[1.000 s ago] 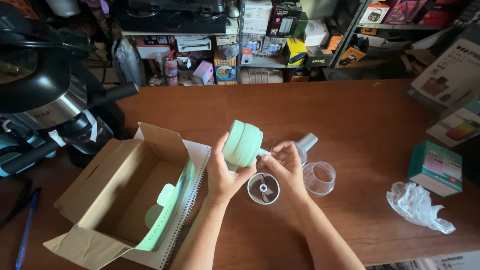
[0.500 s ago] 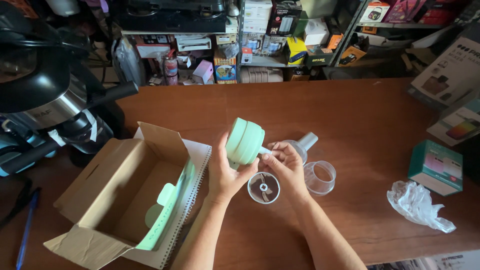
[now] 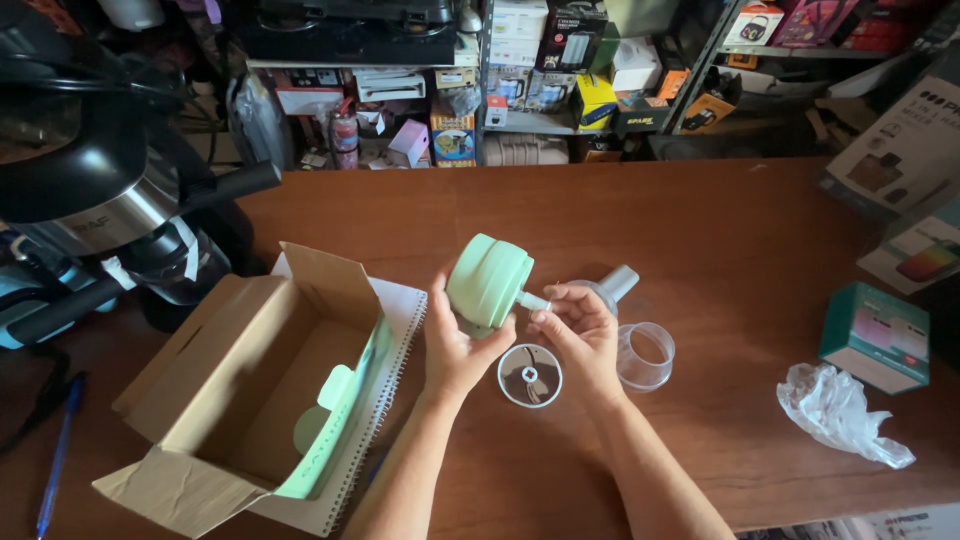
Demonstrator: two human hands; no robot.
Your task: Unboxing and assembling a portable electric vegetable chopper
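Left hand [image 3: 455, 345] clamped under mint green motor unit [image 3: 488, 280], tilting it sideways so right hand [image 3: 578, 335] can pinch its white shaft [image 3: 532, 300]; clear disc [image 3: 529, 375] flat on tabletop [image 3: 720, 230] below

Brown wooden surface [image 3: 720, 230]. On it, left: open cardboard box [image 3: 250, 380] resting partly on a spiral notebook [image 3: 395, 330]. Centre: clear round disc [image 3: 529, 375], with a clear cup [image 3: 645, 356] just right of it. Right: crumpled plastic bag [image 3: 840, 412], with a green carton [image 3: 873, 335] just beyond. Near left: blue pen [image 3: 57, 457].
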